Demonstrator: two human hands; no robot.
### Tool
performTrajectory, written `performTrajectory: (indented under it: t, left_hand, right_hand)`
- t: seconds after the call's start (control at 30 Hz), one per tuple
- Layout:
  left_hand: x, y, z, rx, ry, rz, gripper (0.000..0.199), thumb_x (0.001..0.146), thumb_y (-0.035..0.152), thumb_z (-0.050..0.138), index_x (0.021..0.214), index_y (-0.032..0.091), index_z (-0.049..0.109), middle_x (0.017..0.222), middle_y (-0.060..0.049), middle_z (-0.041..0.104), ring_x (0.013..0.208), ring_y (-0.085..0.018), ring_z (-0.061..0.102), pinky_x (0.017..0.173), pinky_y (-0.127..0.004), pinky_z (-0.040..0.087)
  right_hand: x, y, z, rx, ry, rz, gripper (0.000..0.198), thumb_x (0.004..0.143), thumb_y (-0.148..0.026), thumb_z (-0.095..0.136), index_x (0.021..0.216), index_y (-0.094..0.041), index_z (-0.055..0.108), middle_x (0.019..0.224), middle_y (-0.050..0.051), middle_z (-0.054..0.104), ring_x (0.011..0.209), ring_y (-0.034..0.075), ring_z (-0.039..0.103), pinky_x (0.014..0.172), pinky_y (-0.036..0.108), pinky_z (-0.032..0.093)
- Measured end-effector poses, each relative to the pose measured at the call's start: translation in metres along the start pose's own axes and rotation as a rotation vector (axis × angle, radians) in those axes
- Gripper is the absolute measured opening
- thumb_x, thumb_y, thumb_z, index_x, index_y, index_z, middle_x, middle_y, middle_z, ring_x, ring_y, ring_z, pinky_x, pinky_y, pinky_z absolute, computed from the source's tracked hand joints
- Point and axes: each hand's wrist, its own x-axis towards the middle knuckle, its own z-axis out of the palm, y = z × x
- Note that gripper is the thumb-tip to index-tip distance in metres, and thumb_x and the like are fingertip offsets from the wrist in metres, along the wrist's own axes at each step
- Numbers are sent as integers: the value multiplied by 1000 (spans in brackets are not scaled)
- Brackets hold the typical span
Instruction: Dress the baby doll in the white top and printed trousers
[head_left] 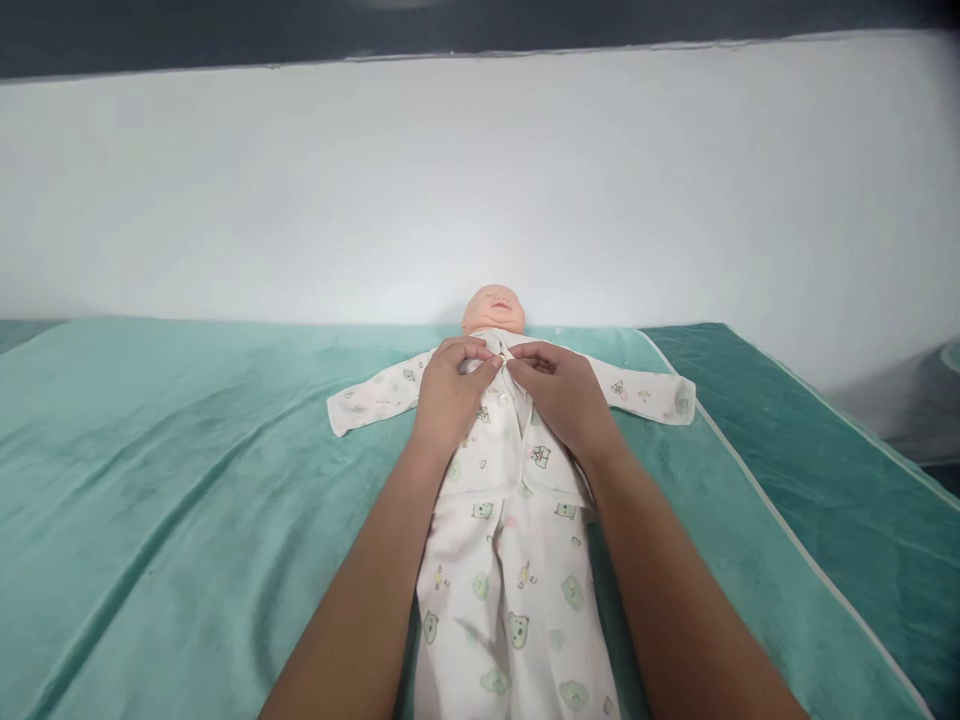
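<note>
A baby doll point(495, 308) lies on its back, dressed in a white printed shirt point(480, 462) and matching pants point(517, 610). At the upper chest, my left hand point(454, 385) pinches one front edge of the shirt between thumb and fingers. Close beside it, my right hand point(559, 385) pinches the other edge near the collar. The fingertips of both hands almost meet, and they hide whatever fastener is there. Lower down, the shirt front hangs apart in a narrow gap. Both sleeves stretch out sideways, the left one point(371, 397) and the right one point(652, 395).
A light green blanket point(187, 500) with soft folds lies under the doll. To the right, past its pale edging, is a darker green cover point(825, 450). A white wall point(480, 180) rises behind the doll's head. At the far right stands a partly visible greyish object point(930, 400).
</note>
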Motion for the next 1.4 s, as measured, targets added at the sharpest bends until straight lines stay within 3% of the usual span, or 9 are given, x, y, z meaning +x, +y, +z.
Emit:
performTrajectory:
  t: [0.23,0.5,0.67,0.93,1.13,1.4]
  left_hand:
    - [0,3,0,-1,-13,-29,11,80,23,65,70,20,68,115,-4,67,109,-20,62,102,-36,42]
    - [-1,2,-2,-11,-51,-43,14,81,26,66,68,22,69,116,-3,66,110,-21,61,100,-35,44]
    - [2,-2,-4,16,-90,-6,17,81,28,66,66,24,70,116,-3,67,103,-21,64,91,-35,51]
    - [2,0,-6,27,-122,-26,13,80,25,63,69,24,70,119,-2,66,98,-21,64,74,-31,53]
    - [1,1,-4,-42,-90,-71,11,78,22,65,68,22,67,119,-2,66,103,-20,63,87,-32,50]
    - [-1,11,-5,4,-132,-100,22,83,36,63,70,19,67,123,-5,63,108,-21,61,100,-34,43]
  right_hand:
    - [-1,0,-3,45,-94,-12,22,74,-34,65,92,-20,67,77,-1,64,70,14,56,67,28,44]
    - [-2,1,-2,-145,-134,-115,18,76,-29,61,93,-23,59,72,-4,59,61,13,50,61,27,39]
    - [-4,-2,-2,-267,-128,-197,17,77,-25,58,95,-23,55,68,-6,56,63,14,50,63,28,38]
    - [-4,-2,-4,-228,-168,-189,23,76,-23,58,98,-24,54,71,-6,56,65,13,51,63,28,38]
    - [-6,-2,-4,-256,-180,-213,32,77,-21,56,109,-24,55,71,-6,57,66,14,53,65,28,40]
    - [-7,-5,-2,-358,-194,-251,50,80,-20,54,130,-23,48,77,-4,61,68,14,56,66,28,41]
